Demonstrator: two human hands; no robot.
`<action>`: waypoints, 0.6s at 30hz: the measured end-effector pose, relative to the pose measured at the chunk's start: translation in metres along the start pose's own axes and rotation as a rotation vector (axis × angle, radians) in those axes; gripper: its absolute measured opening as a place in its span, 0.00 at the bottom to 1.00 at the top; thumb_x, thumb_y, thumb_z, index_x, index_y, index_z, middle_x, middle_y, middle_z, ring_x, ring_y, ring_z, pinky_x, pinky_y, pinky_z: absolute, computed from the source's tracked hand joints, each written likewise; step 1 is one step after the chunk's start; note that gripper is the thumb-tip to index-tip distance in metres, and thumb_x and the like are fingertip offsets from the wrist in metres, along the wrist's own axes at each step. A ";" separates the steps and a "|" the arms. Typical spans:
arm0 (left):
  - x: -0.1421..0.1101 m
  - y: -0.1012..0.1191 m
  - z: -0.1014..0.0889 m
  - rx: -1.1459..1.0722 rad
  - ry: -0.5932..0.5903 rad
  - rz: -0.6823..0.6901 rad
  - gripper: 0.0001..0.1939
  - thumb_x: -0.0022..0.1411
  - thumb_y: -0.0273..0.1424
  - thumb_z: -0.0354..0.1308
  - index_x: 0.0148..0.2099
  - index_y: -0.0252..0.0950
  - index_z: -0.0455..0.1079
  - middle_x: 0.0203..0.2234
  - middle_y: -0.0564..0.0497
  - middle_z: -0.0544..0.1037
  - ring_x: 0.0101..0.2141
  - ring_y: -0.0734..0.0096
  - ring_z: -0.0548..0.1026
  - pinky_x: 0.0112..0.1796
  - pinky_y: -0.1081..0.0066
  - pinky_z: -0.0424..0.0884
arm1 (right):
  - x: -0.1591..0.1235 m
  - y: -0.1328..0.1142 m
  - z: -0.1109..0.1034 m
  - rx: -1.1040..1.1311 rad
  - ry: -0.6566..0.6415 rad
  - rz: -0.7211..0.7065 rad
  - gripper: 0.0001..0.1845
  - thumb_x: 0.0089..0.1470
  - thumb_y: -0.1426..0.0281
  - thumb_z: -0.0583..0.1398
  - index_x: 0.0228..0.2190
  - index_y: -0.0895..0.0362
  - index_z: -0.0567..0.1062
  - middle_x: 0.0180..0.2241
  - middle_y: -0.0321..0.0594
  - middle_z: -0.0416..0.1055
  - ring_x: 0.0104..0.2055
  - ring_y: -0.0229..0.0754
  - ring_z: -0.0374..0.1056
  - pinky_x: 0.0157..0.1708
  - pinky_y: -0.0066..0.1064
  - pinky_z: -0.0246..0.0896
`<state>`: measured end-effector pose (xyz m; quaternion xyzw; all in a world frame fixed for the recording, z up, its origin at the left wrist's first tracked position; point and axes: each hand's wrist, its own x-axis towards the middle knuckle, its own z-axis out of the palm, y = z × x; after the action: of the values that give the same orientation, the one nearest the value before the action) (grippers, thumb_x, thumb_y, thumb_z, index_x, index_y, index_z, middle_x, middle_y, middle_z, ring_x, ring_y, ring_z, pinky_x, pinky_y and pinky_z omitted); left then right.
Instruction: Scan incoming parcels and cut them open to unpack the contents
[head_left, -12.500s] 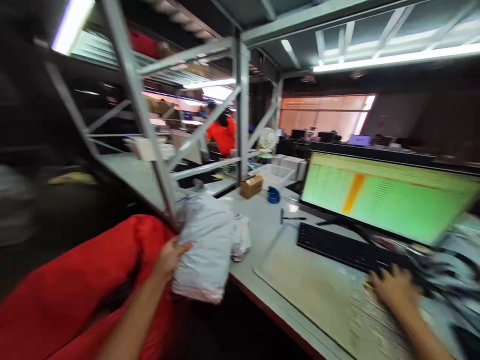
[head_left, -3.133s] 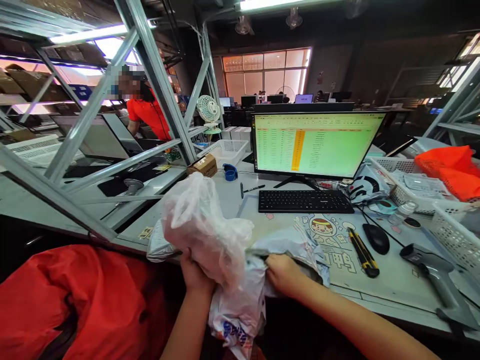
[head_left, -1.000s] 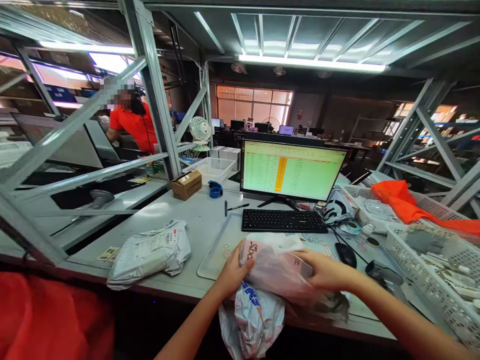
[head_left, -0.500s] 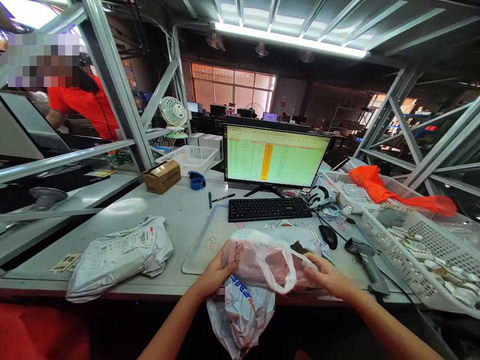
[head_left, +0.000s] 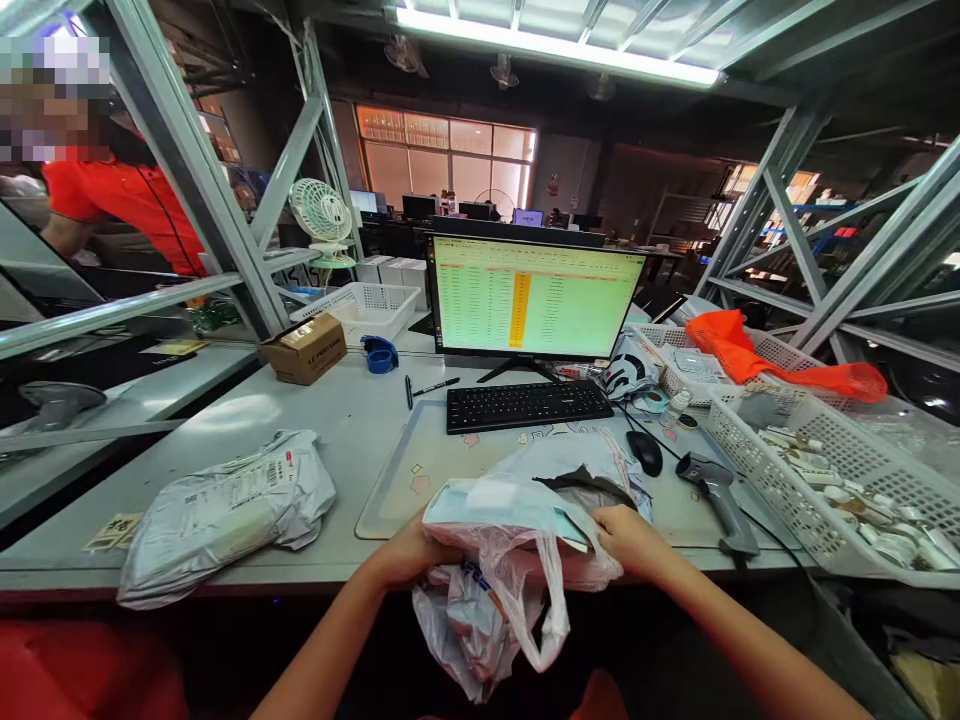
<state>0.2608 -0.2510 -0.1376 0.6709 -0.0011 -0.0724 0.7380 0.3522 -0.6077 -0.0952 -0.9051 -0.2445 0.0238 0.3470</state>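
Our grip is narrow at both ends of the bag [head_left: 517,548]: the left hand [head_left: 418,552] is curled around its left end, some fingers hidden beneath, and the right hand [head_left: 628,537] pinches the right end with bent fingers. We hold the bag between them at the near edge of the table [head_left: 349,400], roughly level, a pale blue item [head_left: 465,503] showing at its top and a loop handle [head_left: 553,612] hanging loose on the near side.

We judge the step in hand to be handling the bag and its contents, clear of the packaging around it. The next move, we think, calls for both hands working together, with the loose handle kept from snagging.

Just under the bag, a crumpled wrapper [head_left: 478,632] with blue lettering hangs past the near edge. Just beyond the bag lies a torn mailer [head_left: 589,487], its dark inside showing; we cannot tell whether the two are joined.

Farther out, a parcel [head_left: 232,505] lies on the left, well apart from our hands. The keyboard [head_left: 529,405] and monitor [head_left: 532,300] stand on the far side; the mouse [head_left: 645,453], scanner [head_left: 718,500] and a basket [head_left: 784,510] of small items are to the right.
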 end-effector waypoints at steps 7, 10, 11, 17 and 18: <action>0.000 0.000 0.001 -0.095 -0.019 -0.045 0.25 0.40 0.36 0.77 0.43 0.33 0.80 0.40 0.40 0.84 0.42 0.48 0.81 0.51 0.48 0.73 | -0.023 -0.046 -0.047 -0.039 0.097 -0.358 0.28 0.57 0.72 0.56 0.59 0.52 0.68 0.62 0.47 0.64 0.65 0.50 0.58 0.65 0.50 0.52; -0.004 0.018 0.001 -0.030 0.032 0.013 0.25 0.40 0.36 0.77 0.44 0.36 0.80 0.43 0.40 0.83 0.45 0.47 0.79 0.51 0.49 0.73 | -0.017 -0.074 -0.054 0.009 -0.029 -0.329 0.35 0.53 0.69 0.63 0.62 0.51 0.65 0.59 0.46 0.69 0.60 0.51 0.65 0.61 0.47 0.60; -0.005 0.026 0.002 0.001 0.052 0.051 0.25 0.41 0.36 0.77 0.44 0.36 0.80 0.44 0.40 0.83 0.47 0.46 0.79 0.52 0.49 0.73 | -0.012 -0.081 -0.052 0.052 -0.077 -0.309 0.33 0.52 0.69 0.64 0.60 0.51 0.68 0.56 0.44 0.72 0.56 0.51 0.69 0.58 0.45 0.63; 0.001 0.059 0.014 0.075 0.309 0.357 0.44 0.44 0.53 0.72 0.59 0.35 0.70 0.53 0.36 0.77 0.54 0.41 0.74 0.55 0.50 0.70 | 0.028 -0.079 -0.028 0.460 0.055 -0.170 0.18 0.55 0.57 0.61 0.41 0.55 0.80 0.39 0.42 0.79 0.44 0.52 0.73 0.48 0.42 0.69; 0.003 0.059 0.017 0.098 0.378 0.421 0.48 0.47 0.56 0.69 0.64 0.35 0.65 0.58 0.36 0.73 0.58 0.42 0.70 0.59 0.51 0.66 | 0.032 -0.074 -0.022 0.530 0.131 -0.105 0.21 0.56 0.53 0.60 0.42 0.56 0.79 0.39 0.43 0.79 0.44 0.53 0.73 0.48 0.43 0.69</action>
<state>0.2687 -0.2632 -0.0776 0.6923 -0.0062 0.2087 0.6908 0.3535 -0.5589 -0.0271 -0.7685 -0.2532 0.0102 0.5875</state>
